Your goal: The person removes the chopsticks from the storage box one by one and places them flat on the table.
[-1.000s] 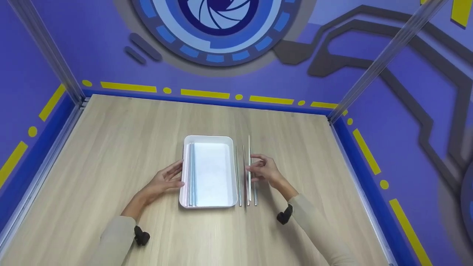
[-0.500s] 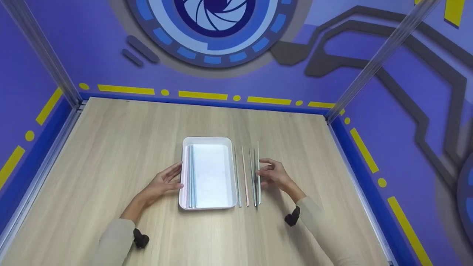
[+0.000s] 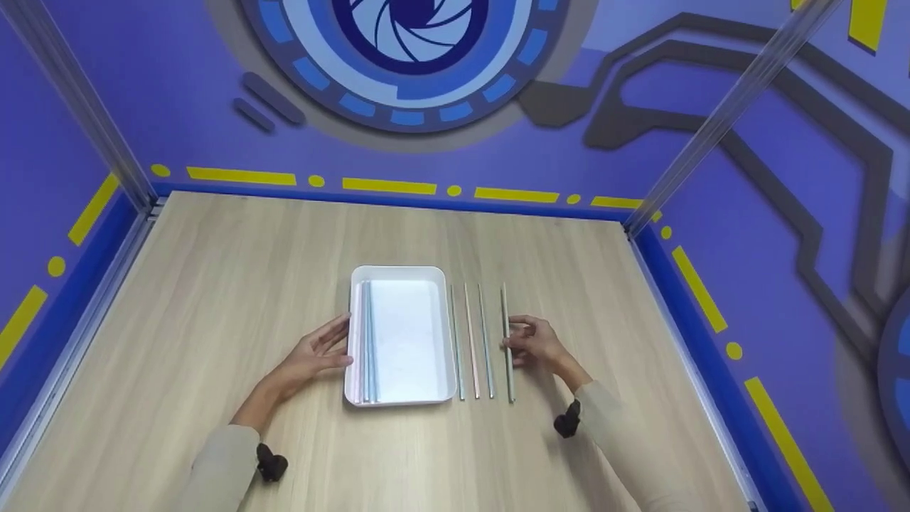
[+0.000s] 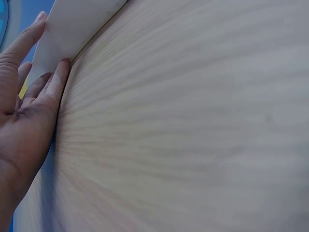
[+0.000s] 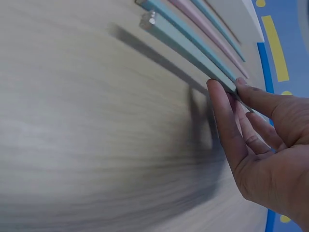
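Note:
My left hand (image 3: 313, 359) rests against the left side of a white rectangular tray (image 3: 412, 341), thumb at the rim and fingers extended along the wall. Several pink and blue chopsticks (image 3: 367, 341) lie lengthwise at the tray's left side. Between thumb and fingers, my right hand (image 3: 540, 345) pinches a pale green chopstick (image 5: 188, 50) near its middle, which casts a shadow on the table in the right wrist view. Left of it, a blue chopstick (image 3: 486, 348), a pink chopstick (image 3: 472, 348) and another blue chopstick (image 3: 458, 348) lie parallel, beside the tray.
A light wood-grain table (image 3: 284, 235) carries everything. Purple-blue printed panels (image 3: 398, 160) stand behind it and at both sides, with metal posts (image 3: 732, 114) at the corners. Each wrist bears a small black device (image 3: 567, 419).
My right hand has carried the green chopstick to the right, away from the others, and lowered it toward the table. My left hand stays at the tray.

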Motion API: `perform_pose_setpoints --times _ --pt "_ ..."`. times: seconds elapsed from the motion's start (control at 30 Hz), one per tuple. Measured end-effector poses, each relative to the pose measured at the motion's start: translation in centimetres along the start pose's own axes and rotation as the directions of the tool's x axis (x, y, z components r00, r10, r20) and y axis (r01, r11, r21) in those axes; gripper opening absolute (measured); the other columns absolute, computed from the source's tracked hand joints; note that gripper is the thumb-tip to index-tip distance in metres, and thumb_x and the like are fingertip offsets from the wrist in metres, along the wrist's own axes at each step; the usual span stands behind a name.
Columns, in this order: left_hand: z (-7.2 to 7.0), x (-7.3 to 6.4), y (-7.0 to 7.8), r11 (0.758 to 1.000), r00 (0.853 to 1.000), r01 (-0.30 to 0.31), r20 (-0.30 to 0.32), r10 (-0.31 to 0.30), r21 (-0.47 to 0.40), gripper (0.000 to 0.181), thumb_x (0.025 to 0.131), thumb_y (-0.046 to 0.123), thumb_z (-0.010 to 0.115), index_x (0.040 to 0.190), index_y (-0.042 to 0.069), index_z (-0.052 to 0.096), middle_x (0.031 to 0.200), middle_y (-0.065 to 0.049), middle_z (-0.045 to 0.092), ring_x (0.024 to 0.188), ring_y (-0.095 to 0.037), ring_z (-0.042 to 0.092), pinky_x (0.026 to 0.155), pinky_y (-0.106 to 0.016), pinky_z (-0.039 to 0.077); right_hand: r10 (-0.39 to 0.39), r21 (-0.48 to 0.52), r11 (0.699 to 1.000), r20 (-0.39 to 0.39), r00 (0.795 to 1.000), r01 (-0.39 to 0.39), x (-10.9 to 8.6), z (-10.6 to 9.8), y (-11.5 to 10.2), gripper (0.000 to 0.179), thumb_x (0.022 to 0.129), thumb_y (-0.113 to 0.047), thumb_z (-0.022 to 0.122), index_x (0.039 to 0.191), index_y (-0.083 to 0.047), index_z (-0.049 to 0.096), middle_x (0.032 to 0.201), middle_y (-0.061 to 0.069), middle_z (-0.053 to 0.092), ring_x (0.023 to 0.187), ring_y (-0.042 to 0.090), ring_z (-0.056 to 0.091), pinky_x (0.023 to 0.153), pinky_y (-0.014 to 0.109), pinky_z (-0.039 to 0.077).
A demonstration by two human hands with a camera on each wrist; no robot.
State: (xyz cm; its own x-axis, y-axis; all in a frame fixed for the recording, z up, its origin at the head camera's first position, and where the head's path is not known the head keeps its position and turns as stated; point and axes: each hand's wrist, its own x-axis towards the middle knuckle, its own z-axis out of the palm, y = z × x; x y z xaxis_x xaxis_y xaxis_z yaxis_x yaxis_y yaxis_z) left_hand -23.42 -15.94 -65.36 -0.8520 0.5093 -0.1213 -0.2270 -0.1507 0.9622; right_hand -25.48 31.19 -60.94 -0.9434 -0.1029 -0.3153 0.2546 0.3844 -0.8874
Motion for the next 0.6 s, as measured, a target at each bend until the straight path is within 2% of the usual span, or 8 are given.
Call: perform_pose_setpoints --times 0.13,0.27,0.43,0.6 --pt "0.0 -0.1 0.0 1.000 1.000 0.002 -0.007 -0.002 -0.003 0.091 0.093 0.002 0.072 0.164 0.008 0.016 0.171 -0.020 0.011 0.157 -0.040 0.017 0.114 -0.024 0.046 0.010 -0.021 1.000 0.005 1.000 -0.010 0.1 0.1 0.3 0.057 0.089 0.006 0.072 0.142 0.007 0.051 0.097 0.021 0.076 0.075 0.015 0.074 0.061 0.030 0.067" --pt "0.0 -0.1 0.0 1.000 1.000 0.002 -0.013 -0.002 0.004 0.090 0.093 0.003 0.072 0.164 0.009 0.017 0.172 -0.019 0.012 0.157 -0.039 0.018 0.116 -0.025 0.045 -0.022 -0.050 0.998 -0.003 1.000 0.022 0.2 0.4 0.1 0.058 0.088 0.006 0.073 0.142 0.009 0.052 0.097 0.023 0.075 0.070 0.015 0.073 0.061 0.033 0.067" --pt "0.0 -0.1 -0.1 1.000 1.000 0.001 -0.001 -0.001 0.005 0.089 0.094 0.003 0.071 0.164 0.009 0.016 0.172 -0.019 0.011 0.159 -0.039 0.014 0.116 -0.024 0.044 -0.022 -0.112 0.993 -0.037 0.999 0.018 0.5 1.0 -0.4 0.058 0.087 0.001 0.076 0.141 0.005 0.056 0.091 0.014 0.075 0.067 0.012 0.067 0.060 0.025 0.065" --pt "0.1 0.1 -0.1 1.000 1.000 -0.012 0.013 0.012 -0.020 0.089 0.094 0.001 0.070 0.164 0.007 0.015 0.172 -0.021 0.009 0.158 -0.040 0.013 0.116 -0.024 0.044 -0.006 -0.148 0.989 -0.038 0.999 0.000 0.7 1.3 -0.8 0.057 0.087 0.000 0.077 0.140 0.003 0.058 0.090 0.012 0.074 0.069 0.013 0.067 0.060 0.028 0.066"
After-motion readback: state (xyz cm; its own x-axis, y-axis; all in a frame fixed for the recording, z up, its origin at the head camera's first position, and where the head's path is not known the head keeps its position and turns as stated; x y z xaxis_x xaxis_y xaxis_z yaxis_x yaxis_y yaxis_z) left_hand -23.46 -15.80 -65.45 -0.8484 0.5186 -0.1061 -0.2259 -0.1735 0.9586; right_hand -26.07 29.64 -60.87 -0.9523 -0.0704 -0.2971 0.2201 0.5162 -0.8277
